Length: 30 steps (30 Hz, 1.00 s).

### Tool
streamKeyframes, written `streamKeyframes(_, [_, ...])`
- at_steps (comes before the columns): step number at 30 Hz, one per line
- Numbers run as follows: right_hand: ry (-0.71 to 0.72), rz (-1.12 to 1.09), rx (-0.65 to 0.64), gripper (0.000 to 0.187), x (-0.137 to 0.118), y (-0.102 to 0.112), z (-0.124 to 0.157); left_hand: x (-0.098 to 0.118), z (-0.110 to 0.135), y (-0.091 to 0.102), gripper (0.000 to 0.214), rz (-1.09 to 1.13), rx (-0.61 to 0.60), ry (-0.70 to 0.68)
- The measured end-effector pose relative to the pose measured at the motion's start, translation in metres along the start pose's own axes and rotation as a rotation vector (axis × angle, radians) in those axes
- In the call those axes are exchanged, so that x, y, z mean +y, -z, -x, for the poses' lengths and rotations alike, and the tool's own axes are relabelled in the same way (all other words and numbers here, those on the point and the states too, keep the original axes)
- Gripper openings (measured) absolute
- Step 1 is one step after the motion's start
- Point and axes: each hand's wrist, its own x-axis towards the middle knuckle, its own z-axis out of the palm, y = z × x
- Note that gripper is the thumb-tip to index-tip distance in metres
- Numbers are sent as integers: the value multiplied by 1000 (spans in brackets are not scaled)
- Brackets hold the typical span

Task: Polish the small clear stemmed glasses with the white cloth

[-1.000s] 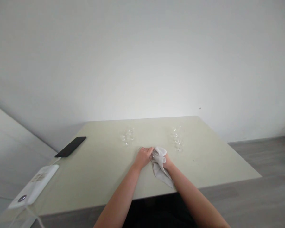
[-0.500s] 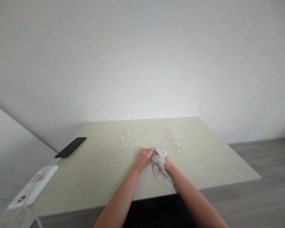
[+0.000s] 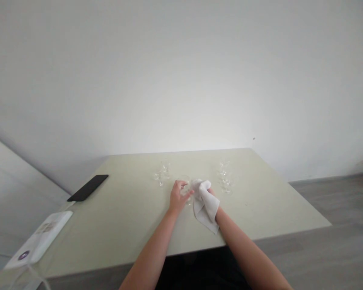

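My left hand is wrapped round a clear stemmed glass, held upright above the table's near half. Beside it, my right hand grips a pale grey cloth, whose loose end hangs down toward the table's front edge. The cloth covers most of the right fingers. It is right next to the glass; whether they touch I cannot tell. A group of clear glasses stands beyond my left hand. Several more clear glasses form a row beyond my right hand.
The pale table meets a white wall at its far edge. On the left side lie a flat black object and a white box-like device with a white cable. Grey floor shows at right.
The glass now shows upright in my left hand, where the hand and cloth covered it before. My right hand has drawn the cloth off it slightly, and the cloth has opened out.
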Motion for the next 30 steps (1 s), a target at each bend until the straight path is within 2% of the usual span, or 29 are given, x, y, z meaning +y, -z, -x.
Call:
streamKeyframes(3, [78,48,-194,46,-4,-2,10,2,3,-6,50,100,-79,-28])
streamKeyframes(5, [97,74,-338,39,-9,-3,14,4,4,-10,51,150,-125,-30])
streamKeyframes(7, [107,80,-402,33,-13,-4,16,4,4,-13,48,183,-166,-8])
streamKeyframes(10, [122,104,-374,30,-15,-6,16,6,1,-13,50,262,-139,106])
streamKeyframes(13, [59,122,-302,22,-15,-5,14,9,-2,-10,53,497,-47,299])
streamKeyframes(15, [-48,57,-317,22,-15,-4,14,11,-4,-8,54,722,-77,413])
streamKeyframes(17, [-157,-22,-347,24,-16,-2,14,11,-4,-7,54,887,-171,477])
streamKeyframes(19, [-186,-26,-353,25,-18,-2,14,10,-5,-6,53,932,-222,487])
streamKeyframes(23, [-49,96,-342,22,-22,-3,14,5,-6,-8,52,819,-149,467])
streamKeyframes(28, [35,79,-378,26,-25,-6,12,5,-7,-5,54,802,-208,437])
streamKeyframes(30, [35,90,-370,26,-24,-5,12,7,-7,-5,52,772,-185,418])
